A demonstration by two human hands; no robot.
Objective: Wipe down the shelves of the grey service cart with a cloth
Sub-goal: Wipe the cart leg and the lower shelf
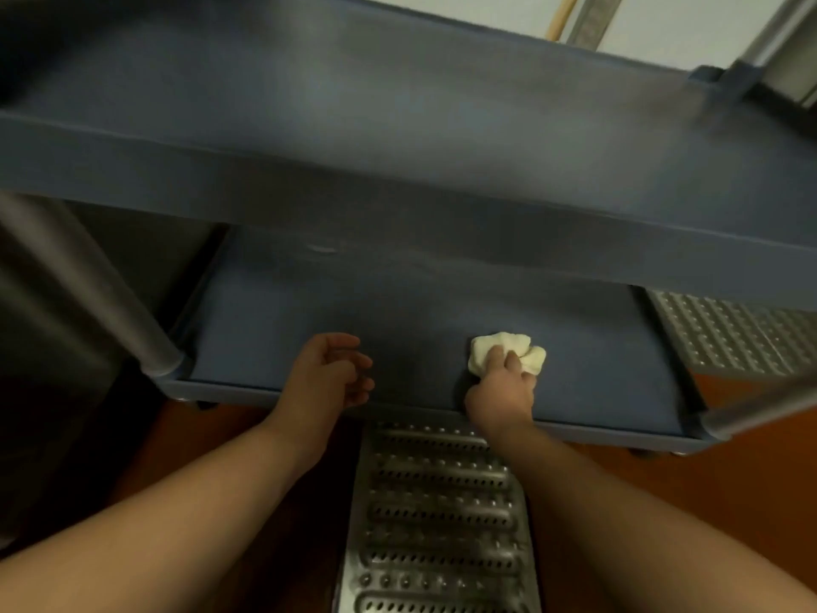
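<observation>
The grey service cart fills the view, with an upper shelf (pixel 398 139) above and a lower shelf (pixel 274 320) near the floor. My right hand (pixel 502 387) grips a crumpled white cloth (pixel 508 347) and holds it against the lower shelf, right of its middle and close to the front rim. My left hand (pixel 329 373) hovers over the front rim of the same shelf, fingers loosely curled, holding nothing. The back of the lower shelf is hidden under the upper shelf.
Round metal cart posts stand at the front left (pixel 146 347) and front right (pixel 742 413) corners. A perforated metal floor grate (pixel 437 515) runs between my forearms on the reddish-brown floor, and another grate (pixel 729 334) lies to the right of the cart.
</observation>
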